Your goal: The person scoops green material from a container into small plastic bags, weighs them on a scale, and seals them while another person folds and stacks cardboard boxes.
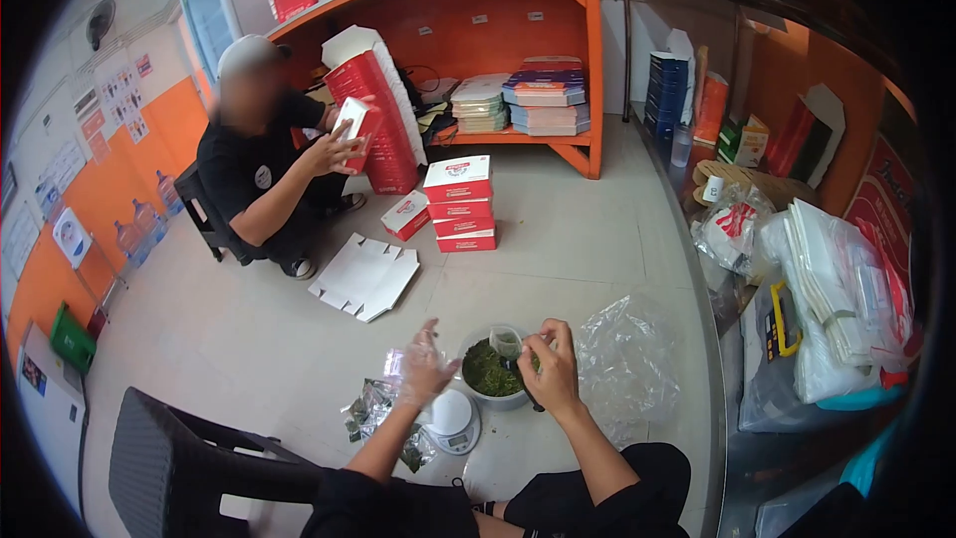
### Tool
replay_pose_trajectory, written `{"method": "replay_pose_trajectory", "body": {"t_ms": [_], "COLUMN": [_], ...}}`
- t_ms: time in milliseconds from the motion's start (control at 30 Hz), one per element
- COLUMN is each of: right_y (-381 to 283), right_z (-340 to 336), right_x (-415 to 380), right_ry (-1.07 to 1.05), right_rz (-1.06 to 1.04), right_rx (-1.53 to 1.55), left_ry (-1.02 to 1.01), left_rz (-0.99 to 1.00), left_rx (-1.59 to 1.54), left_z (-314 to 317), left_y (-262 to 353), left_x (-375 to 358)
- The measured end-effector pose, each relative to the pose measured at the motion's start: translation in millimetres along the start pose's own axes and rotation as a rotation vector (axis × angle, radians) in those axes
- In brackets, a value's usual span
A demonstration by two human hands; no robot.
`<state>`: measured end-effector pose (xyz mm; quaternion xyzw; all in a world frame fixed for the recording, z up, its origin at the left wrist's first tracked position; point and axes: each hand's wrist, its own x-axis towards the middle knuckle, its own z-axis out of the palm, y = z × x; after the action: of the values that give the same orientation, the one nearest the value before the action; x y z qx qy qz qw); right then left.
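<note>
My left hand point(426, 371), in a clear plastic glove, is held with fingers apart above a round white kitchen scale point(453, 416). My bare right hand point(554, 367) is closed, its fingertips pinched at the edge of a small see-through pouch point(505, 341) over a round tub point(498, 403). Chopped green herbs point(485, 371) fill much of the tub. A dark handle point(536, 403) shows below my right fingers at the rim. Left of the scale lie clear packets point(373, 408) with dark green contents.
A large clear plastic bag point(629, 364) lies right of the tub. Across the floor a seated person point(264, 149) handles a red and white box point(357, 125) beside stacked boxes point(463, 204) and a flat carton point(366, 277). A dark chair point(169, 458) stands at my left; metal shelving point(712, 408) lines my right.
</note>
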<state>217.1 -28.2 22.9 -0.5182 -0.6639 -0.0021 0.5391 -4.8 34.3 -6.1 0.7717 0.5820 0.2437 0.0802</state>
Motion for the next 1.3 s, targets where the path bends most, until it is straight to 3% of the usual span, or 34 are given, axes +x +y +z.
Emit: {"method": "replay_pose_trajectory", "body": {"t_ms": [67, 167, 233, 267, 333, 367, 467, 533, 600, 667, 733, 800, 933, 1000, 1033, 1067, 1133, 1167, 1233, 1267, 1300], "right_y": [-1, 17, 13, 11, 1, -7, -45, -67, -72, -82, -82, -86, -87, -84, -82, -78, -74, -73, -75, -77, -79], "right_z": [1, 15, 15, 12, 6, 5, 0, 1, 25, 44, 63, 75, 80, 84, 87, 91, 98, 102, 108, 112, 116], "right_x": [-1, -17, -15, -16, -14, -13, -19, -24, -44, -62, -80, -89, -90, -91, -93, -95, -98, -100, -102, -103, -104], "right_ry": [0.027, -0.136, -0.179, -0.197, -0.183, -0.206, -0.154, -0.356, -0.307, -0.383, -0.390, -0.384, -0.389, -0.419, -0.424, -0.440, -0.459, -0.450, -0.437, -0.408, -0.379], "right_rz": [0.039, 0.058, 0.090, 0.078, 0.065, 0.054, 0.037, 0.391, 0.353, 0.384, 0.382, 0.436, 0.447, 0.459, 0.458, 0.483, 0.508, 0.528, 0.549, 0.604, 0.659], "right_rx": [-0.025, -0.136, -0.128, -0.142, -0.089, -0.102, -0.016, 0.048, 0.076, 0.065, 0.063, 0.003, 0.003, -0.009, -0.005, 0.009, 0.027, 0.048, 0.070, 0.102, 0.134], "left_ry": [0.055, 0.118, 0.319, 0.325, 0.350, 0.260, 0.372, 0.456, 0.537, 0.043, -0.361, -0.697, -0.791, -0.978, -1.050, -1.049, -0.746, -0.747, -0.793, -0.790, -0.832], "left_rz": [0.030, -0.073, -0.156, -0.171, -0.470, -0.591, -0.574, -0.545, -0.505, -0.464, -0.324, -0.737, -0.580, -0.870, -0.637, -0.645, -0.821, -0.823, -0.629, -0.627, -0.747], "left_rx": [0.035, -0.049, -0.400, -0.421, -0.516, -0.432, -0.755, -0.707, -0.660, -0.413, -0.234, -0.358, -0.031, -0.278, -0.094, -0.093, -0.085, -0.082, 0.022, 0.026, -0.028], "left_z": [-39, -75, -77, -75, -74, -75, -53, -61, -62, -61, -7, 56, 68, 83, 35, 42, 63, 70, 60, 56, 25], "left_y": [-11, -33, -55, -65, -78, -88, -133, -130, -129, -133, -164, -180, -156, -171, -150, -152, -160, -165, -166, -164, -148], "left_x": [-9, -32, -42, -51, -66, -71, -69, -63, -55, -56, -61, -65, -85, -82, -77, -79, -84, -85, -84, -81, -74]}}
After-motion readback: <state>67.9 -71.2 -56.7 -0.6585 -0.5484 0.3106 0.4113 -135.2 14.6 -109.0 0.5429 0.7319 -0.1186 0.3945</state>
